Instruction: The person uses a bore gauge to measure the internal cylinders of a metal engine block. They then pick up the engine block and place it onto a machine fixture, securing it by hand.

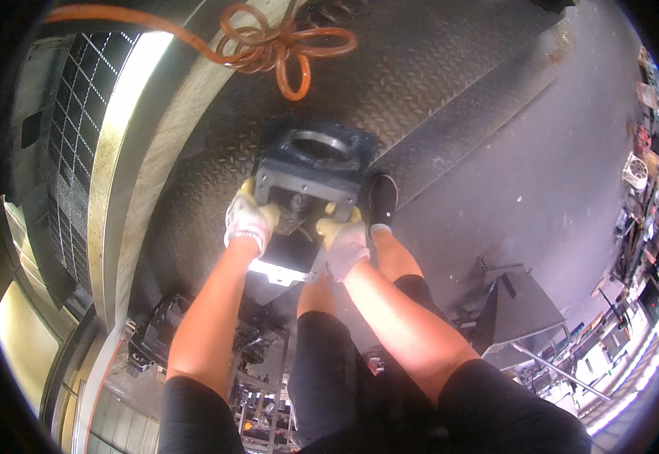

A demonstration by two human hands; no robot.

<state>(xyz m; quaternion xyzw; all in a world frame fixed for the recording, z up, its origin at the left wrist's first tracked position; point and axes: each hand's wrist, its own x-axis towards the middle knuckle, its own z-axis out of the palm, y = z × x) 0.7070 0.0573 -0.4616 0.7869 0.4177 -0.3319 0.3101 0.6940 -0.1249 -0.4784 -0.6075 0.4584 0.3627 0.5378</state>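
Gloved fingers (247, 187) of the left hand (250, 218) are bent around the left leg of a dark metal casting (310, 181), thumb and fingers clamped on it from either side. On the opposite leg, the right hand (344, 240) grips in the same way, its fingers curled inward; how tightly its hidden fingertips close, I cannot tell. Between the two hands the casting's middle is hollow, and its top face carries a round opening (320, 145). It is held in front of the person's legs, over a treaded floor plate (219, 159).

For room, the treaded surface shows on the left between casting and the curved pale edge (110, 212) of a machine, well apart from the left hand. A dark shoe (384, 200) appears just beside the casting's right side, so that flank is tight. Past the shoe, smooth grey floor (518, 166) spreads to the right. Beyond the casting's far edge, an orange coiled hose (295, 83) hangs apart from it. Lower right, a dark sloped metal bin (518, 310) stands well away from the right hand.
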